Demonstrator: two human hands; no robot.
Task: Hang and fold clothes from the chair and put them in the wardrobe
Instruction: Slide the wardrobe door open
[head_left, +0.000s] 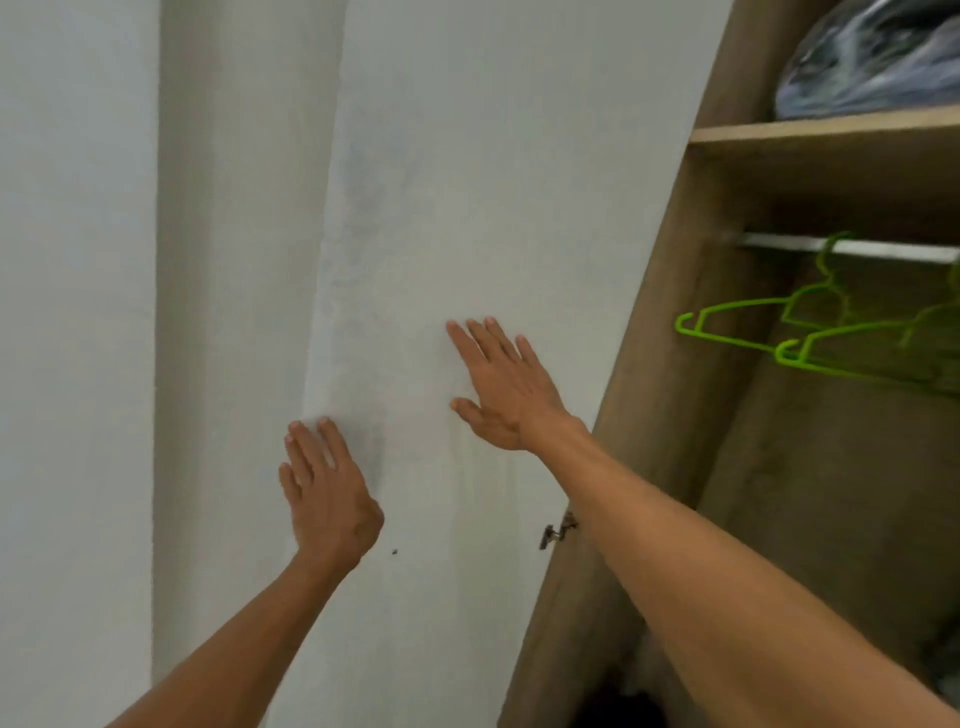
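Head view puts the wardrobe (675, 415) open at our right, its white door (467, 208) swung out before us. We press our left hand (330, 499) and right hand (511, 395) flat against that door, fingers straight and spread, gripping nothing. Inside, green hangers (852, 366) hang on the rail (779, 243), below a shelf (831, 130) that bears a plastic-wrapped bundle (872, 52).

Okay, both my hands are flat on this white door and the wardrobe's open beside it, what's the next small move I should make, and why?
Probably lift the right hand off the white door and reach for one of the green hangers on the rail. The wardrobe stands open, the hangers look empty, and neither the right hand nor the left hand holds anything.
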